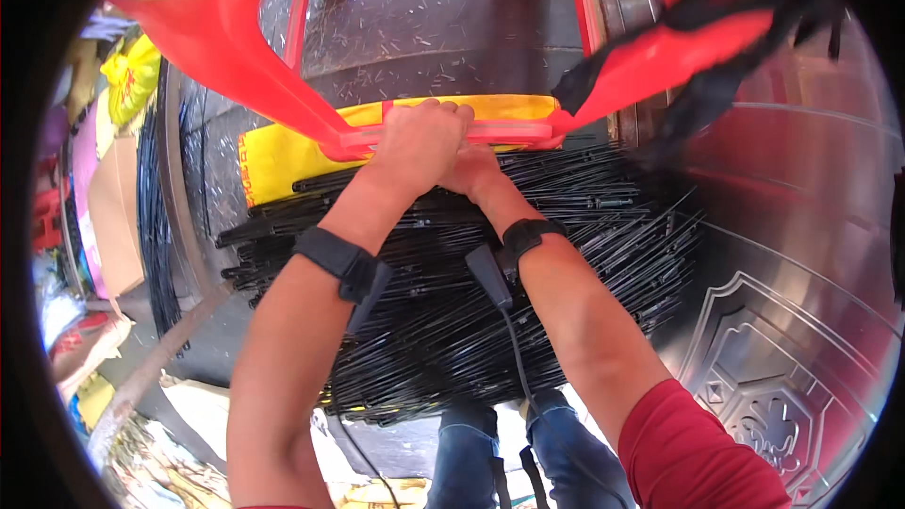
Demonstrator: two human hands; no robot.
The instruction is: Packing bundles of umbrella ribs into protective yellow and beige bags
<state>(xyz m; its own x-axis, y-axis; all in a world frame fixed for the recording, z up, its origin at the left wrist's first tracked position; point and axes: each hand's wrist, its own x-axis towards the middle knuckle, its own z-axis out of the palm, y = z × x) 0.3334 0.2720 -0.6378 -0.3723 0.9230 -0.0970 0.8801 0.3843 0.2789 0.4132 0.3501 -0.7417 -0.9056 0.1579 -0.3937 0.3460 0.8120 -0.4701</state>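
My left hand (pixel 419 143) is closed over the cross rail of a red plastic chair-like frame (pixel 255 66), its knuckles up. Tight against it, my right hand (pixel 473 171) is curled at the rail's lower edge. Its fingers are mostly behind the left hand, so what they hold is hidden. Beneath the rail lies a yellow printed sack (pixel 273 165). Under my forearms spreads a heap of thin black rods (pixel 603 269), many with small fittings. Each wrist wears a black strap (pixel 337 260), and a dark cabled piece (pixel 487 275) hangs by the right one.
Black straps or cloth (pixel 698 85) drape over the frame's right side. A shiny embossed metal panel (pixel 773 320) stands at the right. Cardboard (pixel 115 217), a yellow bag (pixel 132 77) and more black rods (pixel 160 217) are at the left. Small shavings litter the dark floor (pixel 424 28) ahead.
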